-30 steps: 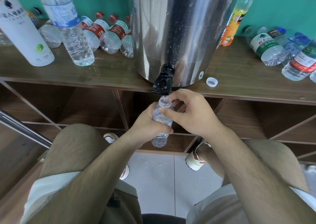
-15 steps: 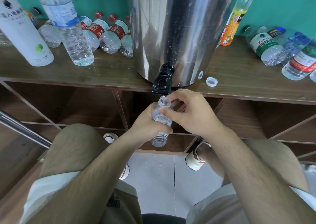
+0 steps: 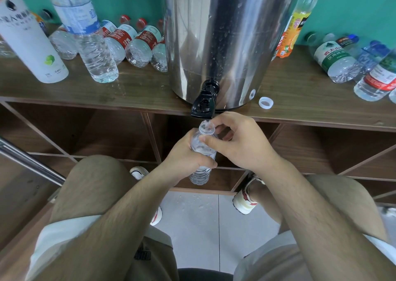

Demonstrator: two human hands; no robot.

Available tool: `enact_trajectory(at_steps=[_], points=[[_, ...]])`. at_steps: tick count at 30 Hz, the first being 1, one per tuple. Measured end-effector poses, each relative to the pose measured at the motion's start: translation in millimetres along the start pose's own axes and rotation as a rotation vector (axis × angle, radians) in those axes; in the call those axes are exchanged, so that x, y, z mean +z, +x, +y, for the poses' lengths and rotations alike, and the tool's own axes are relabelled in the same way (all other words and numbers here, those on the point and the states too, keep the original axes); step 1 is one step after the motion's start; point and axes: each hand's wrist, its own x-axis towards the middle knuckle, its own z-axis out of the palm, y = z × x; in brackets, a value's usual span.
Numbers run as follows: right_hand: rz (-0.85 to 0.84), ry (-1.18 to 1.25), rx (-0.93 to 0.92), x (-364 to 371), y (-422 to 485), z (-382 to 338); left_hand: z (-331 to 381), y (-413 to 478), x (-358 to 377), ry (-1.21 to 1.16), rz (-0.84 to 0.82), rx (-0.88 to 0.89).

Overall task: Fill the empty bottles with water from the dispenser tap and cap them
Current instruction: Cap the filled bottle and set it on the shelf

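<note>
Bottle (image 3: 201, 173) uncapped, upright, mouth directly under black tap (image 3: 203, 104) of steel dispenser (image 3: 225, 34). Our left hand (image 3: 188, 156) wraps bottle's middle, fingers curled round it. Our right hand (image 3: 240, 143) pinches neck between thumb and forefinger, just below rim. White cap (image 3: 266, 103) lies on wooden shelf (image 3: 128, 92), just right of dispenser, apart from our hands. Other bottles (image 3: 132, 44) stand and lie along shelf on both sides. Water level inside held bottle: we cannot tell.
</note>
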Motion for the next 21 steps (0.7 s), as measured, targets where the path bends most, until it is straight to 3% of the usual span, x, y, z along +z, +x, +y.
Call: enact_trajectory(at_steps=[21], points=[[0.002,-0.006,-0.007,1.3,1.1,1.5,-2.2,1.0,0.4,-0.03,-0.009,0.004]])
